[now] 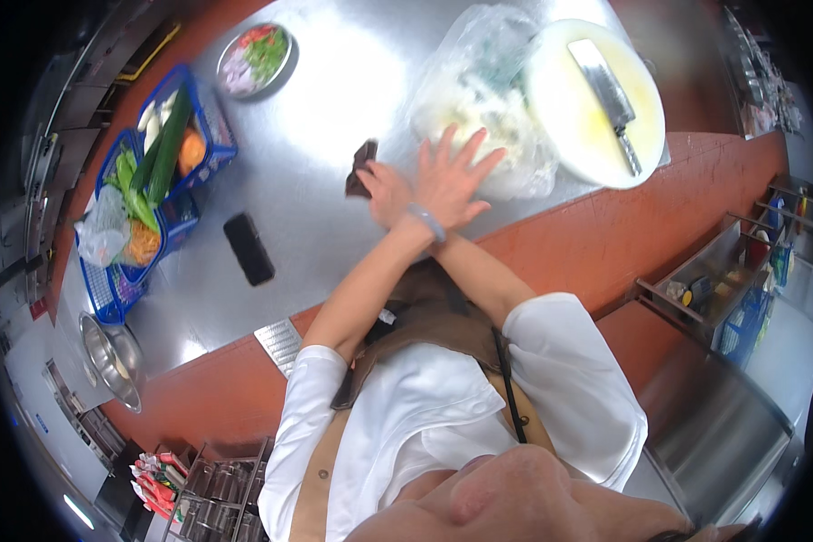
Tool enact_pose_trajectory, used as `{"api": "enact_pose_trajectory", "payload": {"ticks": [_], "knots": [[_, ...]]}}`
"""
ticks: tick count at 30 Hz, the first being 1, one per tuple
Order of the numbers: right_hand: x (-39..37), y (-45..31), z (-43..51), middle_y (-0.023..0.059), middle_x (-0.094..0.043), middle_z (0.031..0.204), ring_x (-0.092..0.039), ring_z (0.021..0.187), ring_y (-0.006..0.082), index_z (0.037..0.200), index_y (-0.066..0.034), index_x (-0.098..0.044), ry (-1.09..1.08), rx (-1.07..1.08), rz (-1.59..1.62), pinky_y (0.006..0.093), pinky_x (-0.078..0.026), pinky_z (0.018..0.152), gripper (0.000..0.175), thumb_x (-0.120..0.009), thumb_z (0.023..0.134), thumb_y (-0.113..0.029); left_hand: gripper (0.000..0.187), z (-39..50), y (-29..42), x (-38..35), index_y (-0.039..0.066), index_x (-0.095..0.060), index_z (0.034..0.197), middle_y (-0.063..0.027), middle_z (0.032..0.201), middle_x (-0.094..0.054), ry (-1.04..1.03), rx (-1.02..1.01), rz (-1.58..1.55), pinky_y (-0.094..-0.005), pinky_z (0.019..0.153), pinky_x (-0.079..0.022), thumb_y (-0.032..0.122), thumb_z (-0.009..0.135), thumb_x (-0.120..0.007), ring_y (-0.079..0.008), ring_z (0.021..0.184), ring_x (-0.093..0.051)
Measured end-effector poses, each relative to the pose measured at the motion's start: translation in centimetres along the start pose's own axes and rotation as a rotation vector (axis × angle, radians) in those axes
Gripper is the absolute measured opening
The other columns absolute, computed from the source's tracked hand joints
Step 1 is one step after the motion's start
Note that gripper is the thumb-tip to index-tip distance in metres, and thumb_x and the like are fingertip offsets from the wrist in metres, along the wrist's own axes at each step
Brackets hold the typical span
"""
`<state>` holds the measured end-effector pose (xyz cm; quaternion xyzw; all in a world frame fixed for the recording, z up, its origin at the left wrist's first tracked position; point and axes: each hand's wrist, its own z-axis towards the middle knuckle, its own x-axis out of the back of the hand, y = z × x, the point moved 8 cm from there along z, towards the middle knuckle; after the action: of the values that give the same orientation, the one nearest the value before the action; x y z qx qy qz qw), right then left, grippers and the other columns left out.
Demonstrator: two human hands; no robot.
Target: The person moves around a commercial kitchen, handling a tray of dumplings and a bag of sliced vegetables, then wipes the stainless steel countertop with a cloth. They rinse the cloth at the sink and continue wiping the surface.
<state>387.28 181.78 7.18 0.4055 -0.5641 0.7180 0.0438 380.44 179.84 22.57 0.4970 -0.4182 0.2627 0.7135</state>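
My forearms cross, the left one over the right. My left hand (450,177), with a pale bangle (427,222) at its wrist, is spread open and holds nothing. Its fingertips overlap the near side of a clear plastic bag (474,101) of pale and green contents; I cannot tell whether they touch it. My right hand (387,193) reaches out to the left under the other wrist, its fingers closed on a crumpled dark brown cloth (362,169) above the steel table (311,223). Beside the bag, a cleaver (603,85) lies on a round white cutting board (555,88).
On the left stand blue plastic baskets (227,139) holding cucumbers (169,156), green peppers and other vegetables. Nearby lie a black phone (248,249) and a metal plate of chopped vegetables (256,61). Metal bowls (112,352) sit near the table's left end. The floor (569,237) is red.
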Motion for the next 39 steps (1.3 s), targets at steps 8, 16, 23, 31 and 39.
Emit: {"api": "enact_pose_trajectory", "payload": {"ticks": [8,16,23,31,39], "knots": [[7.8,0.7,-0.2,0.0131,-0.065,0.107,-0.061,0.099,0.0216,0.107,0.0028,-0.063,-0.319,-0.216,1.018,0.0356,-0.049,0.085,0.031,-0.057,0.077,-0.001,0.019,13.5,0.3,-10.4,0.013,-0.071,0.094,-0.0067,0.095,-0.068,-0.602,-0.077,0.300,-0.0691,0.100,-0.037,0.010,0.076,-0.062,-0.0343,0.107,-0.062],[21.1,1.4,0.7,0.0076,-0.061,0.114,-0.062,0.101,0.0175,0.128,-0.0013,-0.061,-0.727,-0.134,1.004,0.0329,-0.053,0.083,0.055,-0.048,0.075,0.003,0.073,14.3,-14.9,-1.6,0.006,-0.033,0.147,-0.0227,0.093,-0.064,-0.178,0.532,0.073,-0.0464,0.081,-0.054,0.020,0.084,-0.067,-0.0387,0.086,-0.066],[39.1,8.7,6.9,0.0093,-0.060,0.131,-0.056,0.122,0.0201,0.131,0.0028,-0.059,-0.432,-0.184,1.134,0.0335,-0.043,0.105,0.056,-0.053,0.076,-0.002,0.026,15.5,-18.2,0.7,0.001,-0.067,0.104,-0.0162,0.090,-0.068,-0.013,0.363,-0.224,-0.0387,0.078,-0.053,-0.004,0.087,-0.047,-0.0295,0.080,-0.066],[58.4,32.6,18.0,0.0189,-0.054,0.137,-0.053,0.127,0.0253,0.137,0.0076,-0.052,0.245,-0.234,1.121,0.0357,-0.044,0.107,0.059,-0.052,0.078,0.001,0.042,22.4,-25.3,9.7,0.005,-0.067,0.114,-0.0152,0.118,-0.064,0.372,0.352,-0.207,-0.0361,0.100,-0.046,-0.007,0.079,-0.049,-0.0300,0.113,-0.060],[55.3,54.0,26.7,0.0268,-0.042,0.147,-0.041,0.138,0.0363,0.140,0.0063,-0.046,0.090,-0.498,-0.505,0.0373,-0.034,0.113,0.067,-0.058,0.082,-0.025,0.087,21.1,-18.6,3.0,0.021,-0.037,0.151,-0.0245,0.160,-0.020,-0.243,0.477,0.179,-0.0551,0.112,-0.033,0.038,0.075,-0.076,-0.0461,0.144,-0.027]]}}
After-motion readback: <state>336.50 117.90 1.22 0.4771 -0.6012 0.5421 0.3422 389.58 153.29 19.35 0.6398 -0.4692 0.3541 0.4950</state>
